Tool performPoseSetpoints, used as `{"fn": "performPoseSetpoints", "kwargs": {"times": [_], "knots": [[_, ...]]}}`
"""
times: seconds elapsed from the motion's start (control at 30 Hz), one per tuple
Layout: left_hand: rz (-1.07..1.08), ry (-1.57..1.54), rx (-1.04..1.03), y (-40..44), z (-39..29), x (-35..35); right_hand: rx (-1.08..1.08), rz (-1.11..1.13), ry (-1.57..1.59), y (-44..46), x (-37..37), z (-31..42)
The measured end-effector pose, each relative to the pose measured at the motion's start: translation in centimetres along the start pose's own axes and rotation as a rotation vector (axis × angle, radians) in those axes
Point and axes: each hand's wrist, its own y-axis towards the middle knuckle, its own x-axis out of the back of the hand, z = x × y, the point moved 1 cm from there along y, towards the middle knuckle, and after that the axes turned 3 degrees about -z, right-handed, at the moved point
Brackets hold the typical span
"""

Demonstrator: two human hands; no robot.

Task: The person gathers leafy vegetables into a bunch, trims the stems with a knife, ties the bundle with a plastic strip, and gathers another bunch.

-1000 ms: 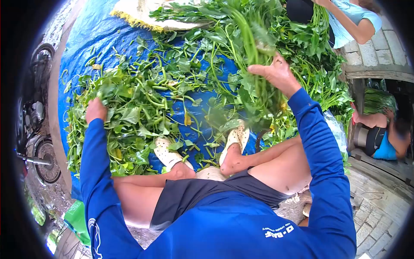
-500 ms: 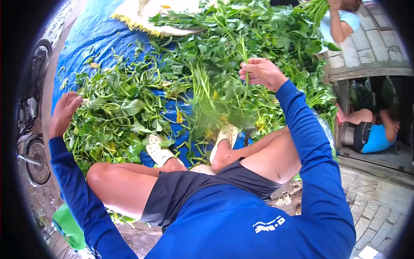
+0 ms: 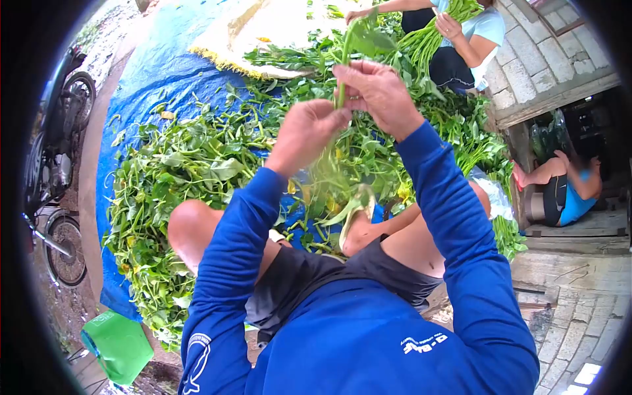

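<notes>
In front of my chest, both hands meet at a leafy green stem (image 3: 346, 49) that stands upright with a broad leaf at its top. My right hand (image 3: 380, 95) pinches it between thumb and fingers. My left hand (image 3: 309, 131) is closed just below, its fingertips at the lower part of the stem. Beneath them, loose leafy greens (image 3: 329, 178) are blurred. A large heap of cut leaves and stems (image 3: 178, 178) lies to the left, in front of my knee.
The greens lie on a blue tarp (image 3: 155, 85), with a pale sack (image 3: 250, 39) at the back. A co-worker (image 3: 477, 46) holds a bunch of stems at the upper right. Another person (image 3: 576, 194) sits in a doorway. A motorbike (image 3: 62, 164) and green container (image 3: 118, 345) are at left.
My left hand has come from the left heap over to my right hand and the stem. My right hand has moved up and left. The co-worker at the back now shows more fully.
</notes>
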Motion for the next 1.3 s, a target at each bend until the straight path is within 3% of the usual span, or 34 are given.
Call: {"fn": "performPoseSetpoints", "kwargs": {"times": [0.07, 0.17, 0.23, 0.3, 0.33, 0.37, 0.43, 0.53, 0.67, 0.77, 0.8, 0.9, 0.97, 1.0, 1.03, 1.1, 1.2, 1.3], "knots": [[-0.067, -0.105, 0.156, -0.7, -0.5, 2.2, 0.082, -0.134, -0.007, -0.5, -1.3, 0.6], [-0.187, -0.222, 0.256, -1.8, -0.3, 6.0, 0.175, -0.157, -0.364, -2.1, 0.2, -1.2], [-0.211, -0.333, 0.266, -2.4, 0.9, 7.6, 0.150, 0.010, -0.338, -4.6, -1.3, -5.2], [-0.231, -0.436, 0.259, -2.8, 2.1, 8.5, -0.031, 0.184, -0.231, -7.2, -4.1, -7.8], [-0.269, -0.470, 0.283, -3.1, 2.4, 8.6, 0.005, 0.209, -0.303, -7.7, -4.5, -11.1], [-0.290, -0.504, 0.279, -3.3, 2.7, 8.7, -0.024, 0.221, -0.247, -8.4, -5.5, -11.8], [-0.333, -0.569, 0.272, -4.0, 3.4, 9.0, -0.188, 0.293, 0.150, -8.3, -6.1, -15.6], [-0.332, -0.657, 0.243, -4.9, 4.4, 10.2, -0.177, 0.153, 0.474, -9.6, -7.7, -15.1], [-0.427, -0.719, 0.237, -5.3, 4.6, 11.5, -0.216, 0.236, 0.115, -11.6, -7.3, -13.8], [-0.476, -0.684, 0.223, -5.4, 4.4, 12.8, -0.278, 0.495, -0.147, -13.8, -6.2, -13.3], [-0.454, -0.665, 0.238, -5.5, 4.0, 12.9, -0.182, 0.428, 0.028, -14.2, -6.5, -13.3], [-0.363, -0.678, 0.279, -5.7, 3.5, 11.9, -0.037, 0.144, 0.022, -11.5, -6.6, -9.7], [-0.289, -0.705, 0.332, -6.0, 3.4, 10.9, 0.380, 0.009, -0.329, -8.3, -7.4, -8.0], [-0.256, -0.738, 0.339, -6.2, 3.3, 10.3, 0.523, -0.015, -0.221, -6.5, -8.3, -9.5], [-0.249, -0.706, 0.339, -6.4, 3.3, 9.9, 0.516, 0.061, -0.190, -5.4, -8.9, -11.0], [-0.233, -0.659, 0.337, -6.6, 3.7, 9.2, 0.202, 0.208, -0.012, -5.5, -9.5, -12.1], [-0.274, -0.660, 0.368, -7.1, 3.5, 9.4, 0.242, 0.294, -0.315, -6.8, -8.1, -13.2], [-0.454, -0.528, 0.274, -7.1, 3.9, 10.6, 0.281, 0.278, -0.363, -10.1, -8.2, -17.4]]}}
